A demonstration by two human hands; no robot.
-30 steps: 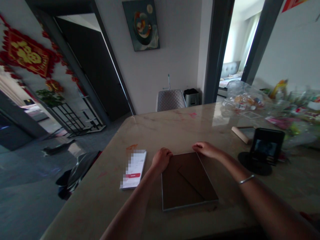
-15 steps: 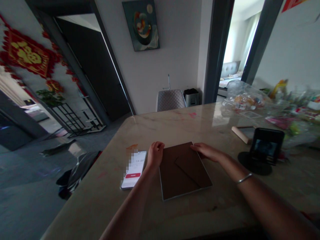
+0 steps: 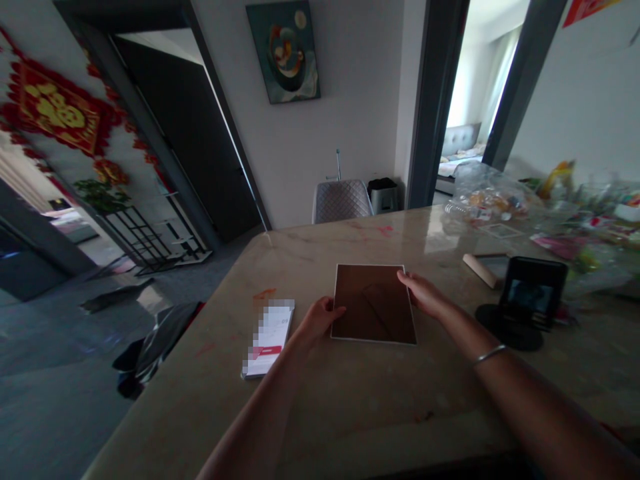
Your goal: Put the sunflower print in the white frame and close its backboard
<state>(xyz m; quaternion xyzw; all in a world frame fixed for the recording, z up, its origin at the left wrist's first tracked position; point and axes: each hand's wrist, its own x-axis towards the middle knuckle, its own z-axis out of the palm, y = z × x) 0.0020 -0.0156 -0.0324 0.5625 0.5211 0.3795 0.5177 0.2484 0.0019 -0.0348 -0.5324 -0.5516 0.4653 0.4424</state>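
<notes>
A flat brown backing board [image 3: 373, 317] with a thin pale edge is in front of me over the stone-topped table. A dark slanting line, like a fold-out strut, runs across its face. My left hand [image 3: 323, 317] is closed on its left edge, thumb on the face and fingers mostly hidden. My right hand [image 3: 419, 291] pinches the upper right edge, thumb on top, with a silver bangle on that wrist. Left of my left forearm lies a phone [image 3: 273, 340] with a lit white screen, partly blurred out.
On the right stands a black device with a small screen [image 3: 533, 297] on a round base. Behind it lies a wood-edged frame [image 3: 483, 270]. Clear plastic bags [image 3: 493, 193] and clutter fill the far right. A grey quilted chair [image 3: 343, 199] stands beyond the table [image 3: 320, 247].
The board has moved away from me and turned, so its sides run straighter. My left hand has slid lower along its left edge; my right hand has shifted forward and right with it.
</notes>
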